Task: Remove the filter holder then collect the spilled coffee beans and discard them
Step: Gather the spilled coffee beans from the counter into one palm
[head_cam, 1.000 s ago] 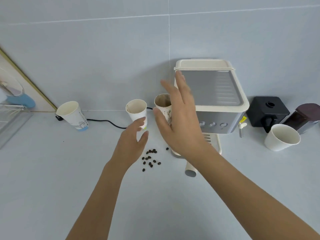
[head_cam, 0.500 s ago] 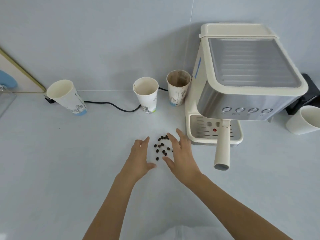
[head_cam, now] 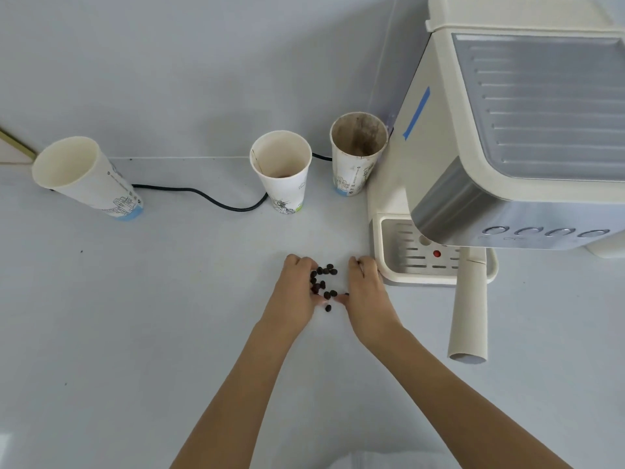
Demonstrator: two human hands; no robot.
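Several dark coffee beans (head_cam: 324, 282) lie in a small cluster on the pale counter, left of the cream espresso machine (head_cam: 507, 130). My left hand (head_cam: 295, 292) and my right hand (head_cam: 367, 292) rest on the counter on either side of the cluster, fingers curled inward and cupping it, touching the outer beans. Neither hand has lifted any bean. The filter holder sits in the machine, its long cream handle (head_cam: 469, 309) pointing toward me over the drip tray (head_cam: 399, 252).
Three paper cups stand along the wall: one far left (head_cam: 84, 177), one in the middle (head_cam: 282, 170), one coffee-stained (head_cam: 356, 154) beside the machine. A black power cord (head_cam: 209, 198) runs behind them.
The view has moved closer and lower. Both hands have slid inward around the beans, and the beans now lie in a tighter cluster between them.
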